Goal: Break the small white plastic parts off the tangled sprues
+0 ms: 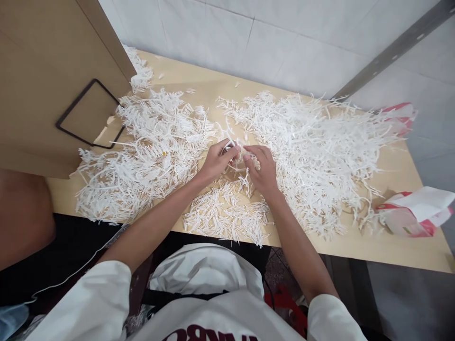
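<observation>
My left hand (pixel 218 161) and my right hand (pixel 261 168) meet at the middle of a pale wooden table (pixel 391 237). Both pinch the same branched white plastic piece (pixel 239 161), fingers closed on it. A small heap of short white plastic sticks (pixel 223 215) lies just below my hands, near the front edge. A large pile of white plastic branches (pixel 320 147) spreads to the right, and another pile (pixel 149 151) to the left.
A tan board with a black wire handle (pixel 88 113) stands at the left. Red-and-white plastic bags lie at the right edge (pixel 415 213) and far right (pixel 401 113). A white tiled wall (pixel 284 38) backs the table. Another person's limb (pixel 21 213) shows at left.
</observation>
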`<move>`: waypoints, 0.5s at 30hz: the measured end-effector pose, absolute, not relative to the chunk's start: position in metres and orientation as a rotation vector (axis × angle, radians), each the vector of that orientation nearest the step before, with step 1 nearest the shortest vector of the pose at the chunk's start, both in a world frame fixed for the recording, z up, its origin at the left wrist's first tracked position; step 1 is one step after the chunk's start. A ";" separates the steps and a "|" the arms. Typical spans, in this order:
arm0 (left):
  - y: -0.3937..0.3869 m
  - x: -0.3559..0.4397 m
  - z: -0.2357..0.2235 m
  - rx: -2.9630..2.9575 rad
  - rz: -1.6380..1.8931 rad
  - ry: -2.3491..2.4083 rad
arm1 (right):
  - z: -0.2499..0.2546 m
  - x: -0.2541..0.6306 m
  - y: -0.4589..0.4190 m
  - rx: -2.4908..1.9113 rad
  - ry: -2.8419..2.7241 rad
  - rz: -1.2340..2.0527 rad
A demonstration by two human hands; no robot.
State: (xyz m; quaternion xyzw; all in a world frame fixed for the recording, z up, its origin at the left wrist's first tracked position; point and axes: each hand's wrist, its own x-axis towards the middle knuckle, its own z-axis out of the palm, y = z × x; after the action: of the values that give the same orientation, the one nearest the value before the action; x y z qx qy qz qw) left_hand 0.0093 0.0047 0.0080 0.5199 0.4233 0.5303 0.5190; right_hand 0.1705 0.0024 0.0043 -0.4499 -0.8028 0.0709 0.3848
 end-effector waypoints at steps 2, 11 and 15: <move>0.003 0.010 0.008 1.234 1.266 0.992 | 0.002 0.174 0.004 -1.132 -2.180 0.233; 0.001 0.005 0.010 1.408 1.203 1.088 | 0.006 0.171 0.000 -1.005 -2.314 0.007; 0.009 -0.003 0.007 1.432 1.269 1.249 | 0.018 0.159 -0.020 -0.729 -2.293 -0.159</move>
State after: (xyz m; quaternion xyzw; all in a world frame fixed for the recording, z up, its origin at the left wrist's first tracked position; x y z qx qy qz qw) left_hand -0.0033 0.0091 0.0067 0.5701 0.4972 0.5052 0.4154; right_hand 0.1592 -0.0198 0.0183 -0.2823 -0.8882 -0.0616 0.3572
